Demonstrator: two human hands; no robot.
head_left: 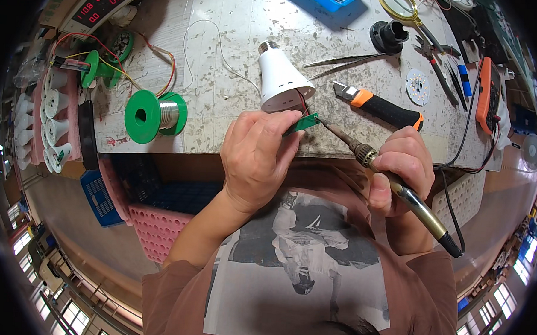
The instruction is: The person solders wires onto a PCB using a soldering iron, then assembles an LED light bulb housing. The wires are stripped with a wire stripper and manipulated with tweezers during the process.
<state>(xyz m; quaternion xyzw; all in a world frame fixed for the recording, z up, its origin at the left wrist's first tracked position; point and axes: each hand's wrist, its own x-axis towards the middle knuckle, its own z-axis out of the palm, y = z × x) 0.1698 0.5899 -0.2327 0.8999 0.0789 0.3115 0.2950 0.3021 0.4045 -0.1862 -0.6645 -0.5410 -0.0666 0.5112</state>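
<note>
Pinching green board [304,123] in left hand [258,155], soldering iron [421,210] in right hand [409,163], wires [302,99] trailing from bulb housing [281,75].

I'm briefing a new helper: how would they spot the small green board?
On the workbench, find the white bulb housing. On its near side, the left hand pinches the board. Unlike the big green spool, it's a flat strip.
</note>
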